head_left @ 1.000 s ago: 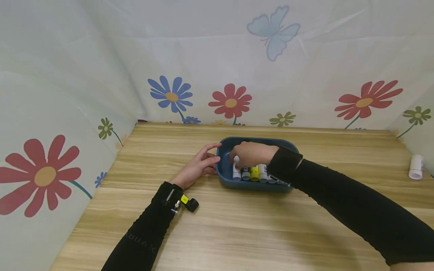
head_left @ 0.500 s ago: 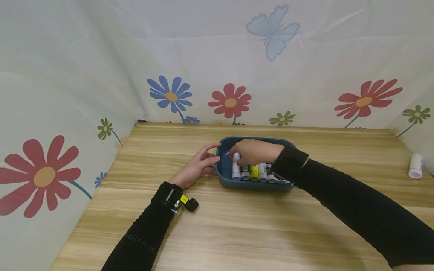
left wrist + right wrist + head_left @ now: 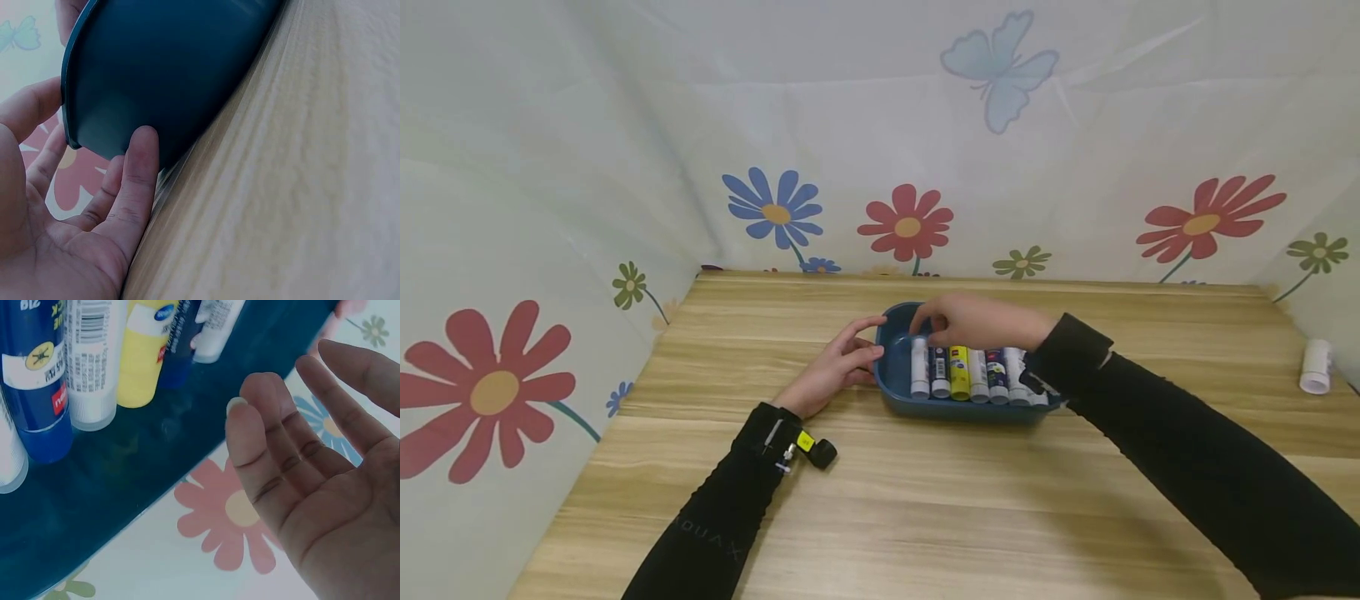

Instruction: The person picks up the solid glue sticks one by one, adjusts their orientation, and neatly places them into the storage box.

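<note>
A dark blue oblong box point(image 3: 958, 410) holds several glue sticks lying side by side. From the left come a white glue stick point(image 3: 920, 371), a dark blue glue stick point(image 3: 939, 375) and a yellow glue stick point(image 3: 959, 373), then more white and blue ones. My left hand point(image 3: 823, 373) touches the box's left end, fairly straight fingers point(image 3: 142, 156) against its side and rim. Over the box's back side hangs my right hand point(image 3: 985, 321), fingertips near the top of the leftmost white stick. In the right wrist view its fingers point(image 3: 247, 434) are relaxed, with nothing between them.
One more white glue stick point(image 3: 1316, 367) stands apart at the table's far right. The wooden table point(image 3: 925, 500) meets a flower-printed cloth point(image 3: 835, 100) behind and at the sides. The box's left end shows a bare stretch of floor.
My right hand has let go of the leftmost white glue stick and drawn back and to the right, showing more of the row. My left hand stays at the box's left end.
</note>
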Demonstrator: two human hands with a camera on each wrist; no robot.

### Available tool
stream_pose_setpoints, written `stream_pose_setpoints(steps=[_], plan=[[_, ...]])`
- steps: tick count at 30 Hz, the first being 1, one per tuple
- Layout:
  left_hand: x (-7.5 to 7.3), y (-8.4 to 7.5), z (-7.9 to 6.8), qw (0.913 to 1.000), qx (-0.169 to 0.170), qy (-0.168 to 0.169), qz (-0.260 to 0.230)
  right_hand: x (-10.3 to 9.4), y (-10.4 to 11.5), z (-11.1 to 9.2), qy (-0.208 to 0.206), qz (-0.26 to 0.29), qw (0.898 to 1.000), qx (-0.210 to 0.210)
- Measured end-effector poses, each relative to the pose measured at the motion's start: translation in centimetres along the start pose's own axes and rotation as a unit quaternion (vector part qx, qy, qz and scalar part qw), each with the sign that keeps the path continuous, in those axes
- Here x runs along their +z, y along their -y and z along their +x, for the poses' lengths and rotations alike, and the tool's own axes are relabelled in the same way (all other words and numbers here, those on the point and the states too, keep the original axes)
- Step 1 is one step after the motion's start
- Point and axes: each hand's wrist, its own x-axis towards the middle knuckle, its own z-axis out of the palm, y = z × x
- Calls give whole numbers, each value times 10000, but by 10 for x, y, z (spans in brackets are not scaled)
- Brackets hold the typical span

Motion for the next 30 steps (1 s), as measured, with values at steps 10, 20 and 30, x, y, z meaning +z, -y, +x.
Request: stream_pose_setpoints(steps=[10, 20, 30], plan=[[1, -3, -1, 10000, -42, -58, -47, -20, -14, -17, -784, 436, 9957, -209], [0, -1, -1, 10000, -69, -50, 14, -29, -30, -39, -1479, 766, 9859, -191], [0, 0, 0, 9999, -103, -58, 24, -33, -44, -63, -1997, 1133, 9733, -45]])
